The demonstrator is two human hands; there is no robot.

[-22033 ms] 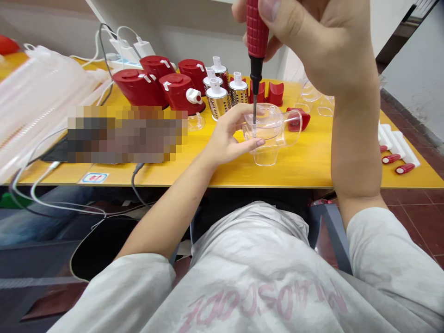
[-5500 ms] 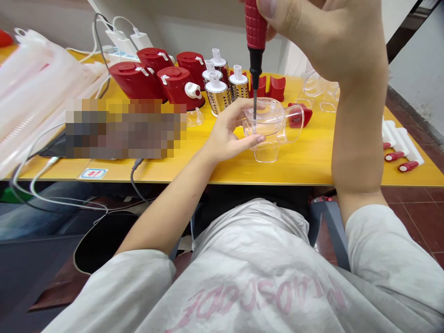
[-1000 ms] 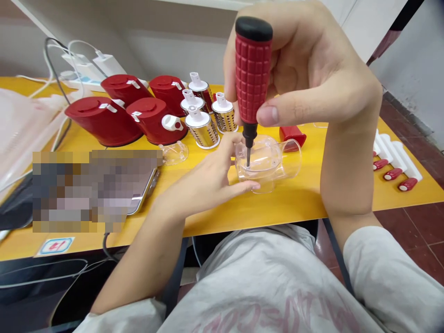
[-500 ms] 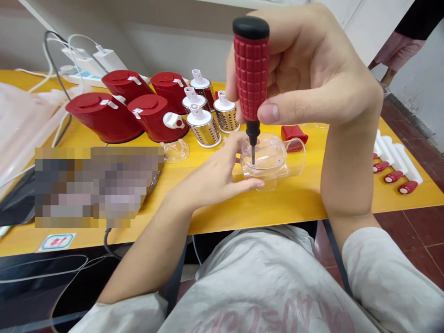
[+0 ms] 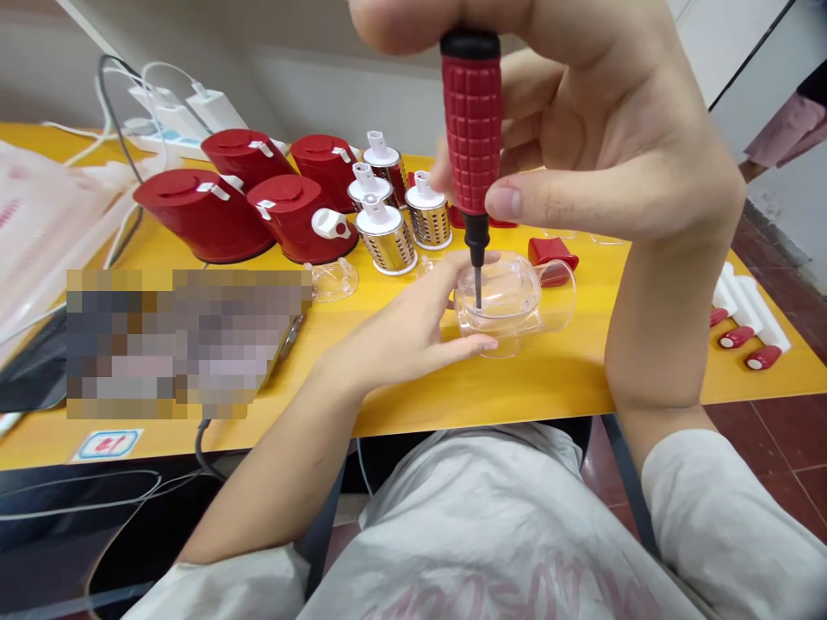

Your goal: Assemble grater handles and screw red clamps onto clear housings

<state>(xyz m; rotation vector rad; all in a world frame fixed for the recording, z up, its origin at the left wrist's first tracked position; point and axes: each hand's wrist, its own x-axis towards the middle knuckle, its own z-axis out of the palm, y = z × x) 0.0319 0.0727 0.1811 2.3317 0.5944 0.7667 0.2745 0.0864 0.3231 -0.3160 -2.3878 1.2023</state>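
My right hand [image 5: 581, 146] is closed round a red-handled screwdriver [image 5: 472, 129], held upright with its tip down inside a clear plastic housing [image 5: 517, 297]. My index finger rests over the black cap of the handle. The housing lies on the yellow table [image 5: 549, 379]. My left hand [image 5: 404, 331] grips the housing's left end, thumb on top and fingers along its near side.
Three red bases [image 5: 207, 211] and several metal grater drums [image 5: 386, 241] stand behind. A red part [image 5: 549, 252] lies beyond the housing, a small clear piece [image 5: 332, 280] to its left. White and red pushers [image 5: 749, 319] lie at right. A power strip with chargers [image 5: 174, 112] sits at back left.
My index finger has moved onto the top of the screwdriver handle. The camera has shifted slightly; the housing and my left hand stay where they were.
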